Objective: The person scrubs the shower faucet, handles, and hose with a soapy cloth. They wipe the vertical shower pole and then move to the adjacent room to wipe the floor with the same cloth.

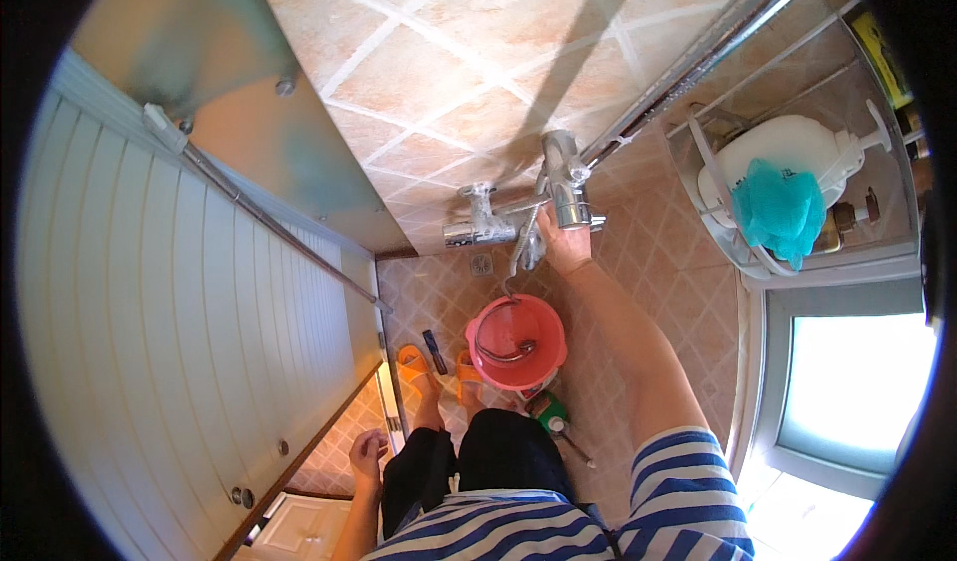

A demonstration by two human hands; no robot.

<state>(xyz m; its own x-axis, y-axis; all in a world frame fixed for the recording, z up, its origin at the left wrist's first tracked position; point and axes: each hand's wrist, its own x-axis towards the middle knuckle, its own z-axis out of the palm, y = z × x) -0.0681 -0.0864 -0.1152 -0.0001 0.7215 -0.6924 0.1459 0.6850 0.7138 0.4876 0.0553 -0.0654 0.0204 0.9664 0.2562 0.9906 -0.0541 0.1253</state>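
Note:
My right hand [566, 243] grips part of the chrome shower mixer tap [482, 228] on the tiled wall; its fingertips are hidden behind a chrome fitting [566, 180]. From the mixer, a flexible metal shower hose [516, 258] runs down into a pink plastic bucket [553, 322] on the floor. Part of the hose lies curved inside, with its end [527, 348] near the bucket's right side. Low beside my left thigh, my left hand [366, 449] hangs with loosely bent fingers and nothing visible in it.
Orange slippers [413, 363] are on my feet, with a dark brush-like object [434, 352] between them. A green bottle [549, 409] lies by the bucket. At right, a wall rack [706, 150] holds a white pump bottle [785, 146] and teal bath puff [781, 210]. A frosted glass panel [299, 135] stands left.

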